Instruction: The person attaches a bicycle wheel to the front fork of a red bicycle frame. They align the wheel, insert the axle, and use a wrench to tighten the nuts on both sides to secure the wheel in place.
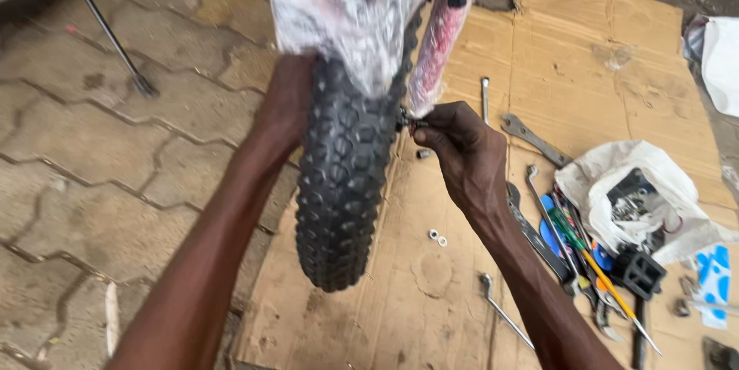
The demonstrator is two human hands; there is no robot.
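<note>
A knobby black bicycle tyre stands upright in the middle, its top under a mudguard wrapped in clear plastic. My left hand reaches around the tyre's left side, fingers hidden behind it. My right hand pinches a small dark axle nut at the wheel's right side, next to the plastic-wrapped red fork leg.
Flattened cardboard covers the ground under the wheel. On it lie spanners, screwdrivers, two small washers, a black pedal and a white plastic bag of parts. Paving stones lie to the left.
</note>
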